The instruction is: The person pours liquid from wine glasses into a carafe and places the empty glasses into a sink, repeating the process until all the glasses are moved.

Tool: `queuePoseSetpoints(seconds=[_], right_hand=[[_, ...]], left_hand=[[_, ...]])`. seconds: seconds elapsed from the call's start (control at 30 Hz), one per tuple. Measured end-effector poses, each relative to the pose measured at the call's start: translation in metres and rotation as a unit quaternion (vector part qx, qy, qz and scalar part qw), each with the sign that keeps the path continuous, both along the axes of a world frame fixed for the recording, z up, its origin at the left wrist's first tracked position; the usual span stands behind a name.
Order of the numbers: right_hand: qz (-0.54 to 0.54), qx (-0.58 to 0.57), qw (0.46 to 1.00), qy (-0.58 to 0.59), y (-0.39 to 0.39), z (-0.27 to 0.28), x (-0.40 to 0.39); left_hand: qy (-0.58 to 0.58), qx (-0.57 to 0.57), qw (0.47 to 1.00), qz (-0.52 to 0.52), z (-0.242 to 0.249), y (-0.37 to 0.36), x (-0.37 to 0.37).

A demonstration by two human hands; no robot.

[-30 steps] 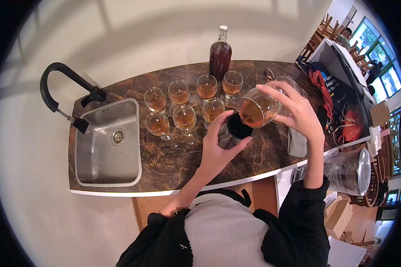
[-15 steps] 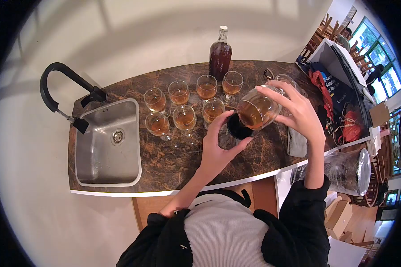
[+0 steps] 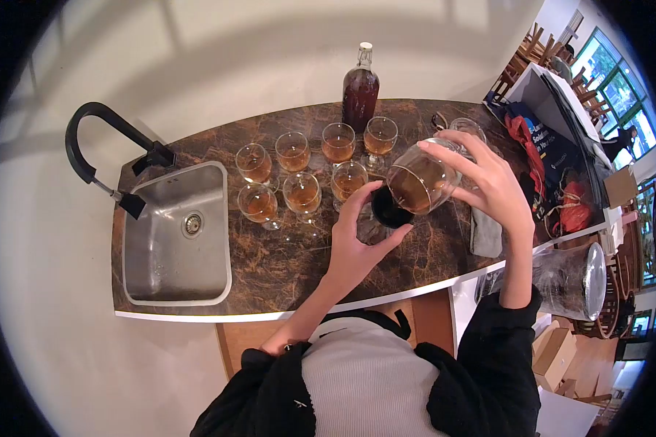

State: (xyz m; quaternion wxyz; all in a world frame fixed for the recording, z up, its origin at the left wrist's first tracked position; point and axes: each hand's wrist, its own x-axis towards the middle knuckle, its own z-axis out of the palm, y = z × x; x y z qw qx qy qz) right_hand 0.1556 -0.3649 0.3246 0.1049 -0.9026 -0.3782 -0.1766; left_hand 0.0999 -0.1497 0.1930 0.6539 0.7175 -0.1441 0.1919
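Observation:
My right hand (image 3: 485,182) grips a round clear glass (image 3: 419,182) of amber liquid, tipped to the left with its rim over a small black cup (image 3: 391,207). Around that cup my left hand (image 3: 358,237) curves its thumb and fingers. Whether liquid is flowing is hard to tell. To the left, several stemmed glasses (image 3: 302,194) of amber liquid stand in two rows. Behind them is a tall bottle (image 3: 361,91) of dark red liquid with a white stopper.
A steel sink (image 3: 175,255) with a black faucet (image 3: 98,109) lies at the left. Right of my hands are a grey cloth (image 3: 486,234), another clear glass (image 3: 468,130), and an open box (image 3: 561,138) holding bags. A large clear plastic container (image 3: 572,280) sits beyond the counter edge.
The glass in my right hand is tipped slightly differently, and its hand has shifted a little. My left hand and the black cup look unmoved.

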Motion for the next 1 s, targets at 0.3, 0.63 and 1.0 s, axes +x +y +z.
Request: queuePoseSetpoints(seconds=[0.3,0.63,1.0], right_hand=[[0.000,-0.014,1.000,-0.009,0.0013,0.0026,-0.0015],[0.001,-0.021,1.000,-0.023,0.0031,0.0044,-0.0023],[-0.003,-0.038,0.998,-0.041,0.0059,0.0064,-0.0033]], left_hand=[[-0.002,0.014,1.000,-0.007,-0.0004,0.0019,0.0000],[-0.007,0.012,1.000,-0.008,-0.0003,0.0017,0.0004],[0.006,0.016,1.000,-0.008,0.0015,0.0016,-0.0004]])
